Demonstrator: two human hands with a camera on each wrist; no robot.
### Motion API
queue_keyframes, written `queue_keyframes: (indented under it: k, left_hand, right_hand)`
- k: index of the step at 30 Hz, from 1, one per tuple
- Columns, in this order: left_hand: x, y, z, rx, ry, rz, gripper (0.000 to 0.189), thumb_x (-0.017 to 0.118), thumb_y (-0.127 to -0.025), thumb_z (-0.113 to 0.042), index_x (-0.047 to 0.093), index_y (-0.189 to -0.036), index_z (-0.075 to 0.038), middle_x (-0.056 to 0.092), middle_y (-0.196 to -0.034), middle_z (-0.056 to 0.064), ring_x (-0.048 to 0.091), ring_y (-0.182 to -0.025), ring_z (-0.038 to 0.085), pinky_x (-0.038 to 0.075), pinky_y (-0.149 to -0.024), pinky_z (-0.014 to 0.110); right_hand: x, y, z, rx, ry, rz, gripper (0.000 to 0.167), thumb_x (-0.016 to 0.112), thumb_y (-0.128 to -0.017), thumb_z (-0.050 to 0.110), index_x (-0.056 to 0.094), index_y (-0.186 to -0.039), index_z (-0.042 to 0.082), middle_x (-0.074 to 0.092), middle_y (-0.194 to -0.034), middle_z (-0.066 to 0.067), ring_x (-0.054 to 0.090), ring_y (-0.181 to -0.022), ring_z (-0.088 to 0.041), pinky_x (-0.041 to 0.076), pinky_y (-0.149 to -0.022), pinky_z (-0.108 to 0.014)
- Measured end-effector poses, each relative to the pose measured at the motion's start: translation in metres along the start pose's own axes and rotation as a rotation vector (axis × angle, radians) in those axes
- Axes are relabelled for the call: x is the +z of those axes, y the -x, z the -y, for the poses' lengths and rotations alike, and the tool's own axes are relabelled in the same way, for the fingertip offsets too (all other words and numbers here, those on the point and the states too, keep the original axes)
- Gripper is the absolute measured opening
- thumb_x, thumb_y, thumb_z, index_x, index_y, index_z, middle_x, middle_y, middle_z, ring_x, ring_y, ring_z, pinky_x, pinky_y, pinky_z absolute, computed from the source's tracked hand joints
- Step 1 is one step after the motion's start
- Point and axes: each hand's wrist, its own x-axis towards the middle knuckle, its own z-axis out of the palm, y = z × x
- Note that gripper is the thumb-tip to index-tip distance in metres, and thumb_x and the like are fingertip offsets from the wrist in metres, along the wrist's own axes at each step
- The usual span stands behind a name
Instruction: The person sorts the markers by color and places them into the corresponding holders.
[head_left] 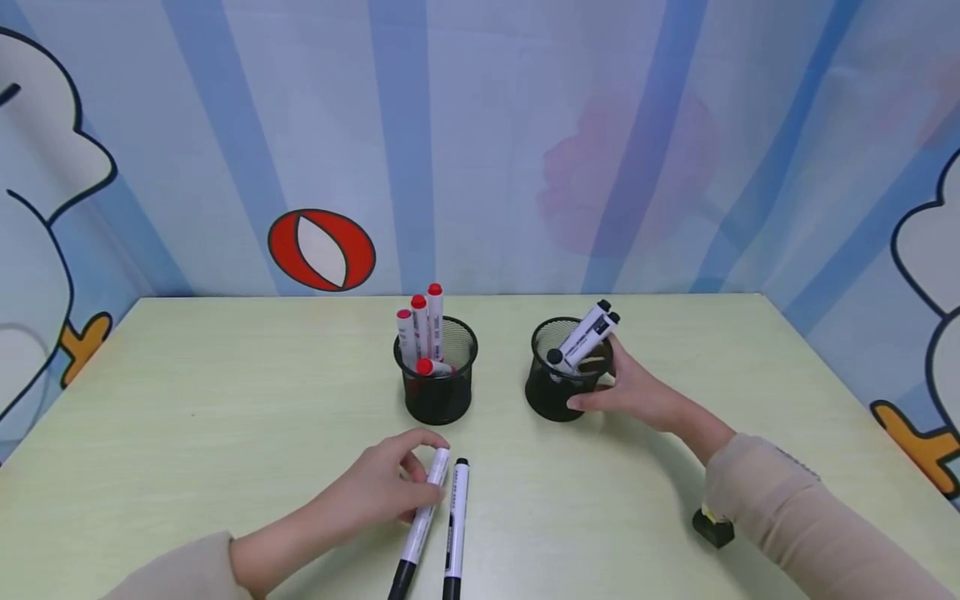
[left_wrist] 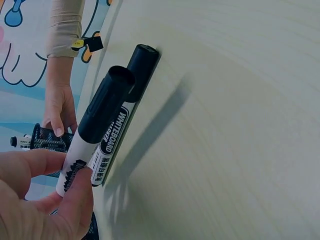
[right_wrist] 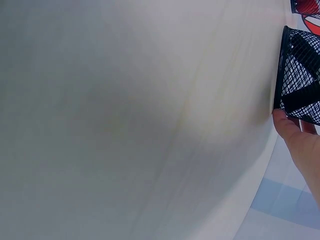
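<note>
My left hand (head_left: 390, 482) pinches a white whiteboard marker (head_left: 422, 529) between thumb and fingers, its black cap pointing toward me. A second black-capped whiteboard marker (head_left: 457, 525) lies on the table just to its right. In the left wrist view the held marker (left_wrist: 95, 125) partly covers the other one. My right hand (head_left: 637, 390) grips a black mesh pen cup (head_left: 555, 396) from its right side, thumb in front. In the right wrist view the thumb (right_wrist: 287, 127) touches the cup near its base. Three markers (head_left: 588, 337) with black ends lean in this cup.
Left of the gripped cup stands another black mesh pen cup (head_left: 438, 402) with several red-capped markers (head_left: 420, 329). The pale wooden table (head_left: 225, 400) ends at a printed backdrop (head_left: 480, 150). A small black object (head_left: 713, 528) is by the right sleeve.
</note>
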Motion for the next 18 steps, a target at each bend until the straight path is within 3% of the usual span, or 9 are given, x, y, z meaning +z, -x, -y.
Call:
queue_keyframes:
  k: [18]
  left_hand:
    - [0.002,-0.004,-0.022,0.005,0.054,0.013,0.046,0.071,-0.080,-0.008,0.055,-0.123,-0.014,0.053,-0.087,0.010,0.056,-0.068,0.019,0.053,-0.060,0.029]
  right_hand:
    - [0.000,-0.001,-0.001,-0.024,-0.001,-0.002,0.097,0.080,-0.071,0.007,0.015,-0.143,0.014,0.037,-0.137,-0.015,0.026,-0.132,-0.030,0.025,-0.105,-0.052]
